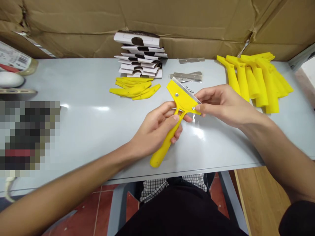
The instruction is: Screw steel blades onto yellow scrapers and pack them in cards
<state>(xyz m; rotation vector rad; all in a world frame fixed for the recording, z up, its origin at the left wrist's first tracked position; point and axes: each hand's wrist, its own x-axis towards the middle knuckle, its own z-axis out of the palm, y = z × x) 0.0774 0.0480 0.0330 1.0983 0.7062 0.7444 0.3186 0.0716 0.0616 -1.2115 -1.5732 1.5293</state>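
Observation:
A yellow scraper (162, 149) with a metal blade along its wide head is held up over the table, handle slanting toward me. My left hand (159, 126) is closed around the neck of its handle, thumb on top. At the head's right corner, my right hand (219, 105) pinches the scraper, thumb beside one of two screws. Just beyond the head lie small screws (189, 89) and several loose metal blades (188, 76). Yellow curved plates (135, 89) are piled left of the scraper.
Folded white card sleeves (140, 54) are stacked at the back against a cardboard wall (197, 26). Several yellow handles (258, 78) lie at the right. A blurred-out dark object (29, 134) and a bottle (19, 62) are at the left. The table's front edge (187, 173) is close to me.

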